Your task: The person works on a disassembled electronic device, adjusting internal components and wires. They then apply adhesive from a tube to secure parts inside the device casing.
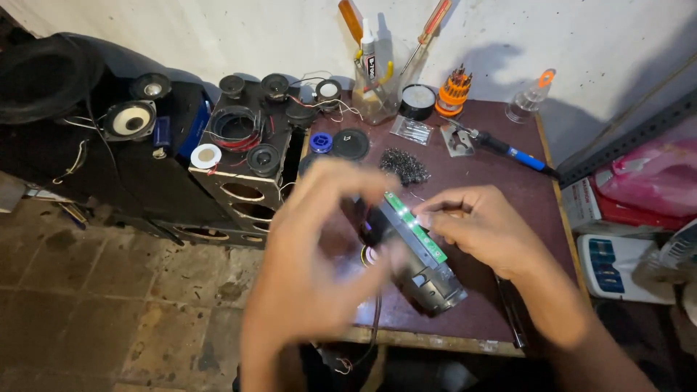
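Note:
My left hand (319, 232) is blurred by motion, fingers spread, hovering just left of a narrow green circuit board (415, 226) fixed on a dark grey device body (435, 287). My right hand (483, 225) pinches the upper end of that board from the right. The device rests on the small maroon table (501, 181). Whether my left hand touches the device I cannot tell.
A soldering iron with blue handle (508, 151), a steel-wool ball (404, 165), a jar of screwdrivers (375, 91), an orange bit holder (454, 93) and a clear bottle (528, 101) lie at the table's back. Black speaker boxes (239, 156) stand left.

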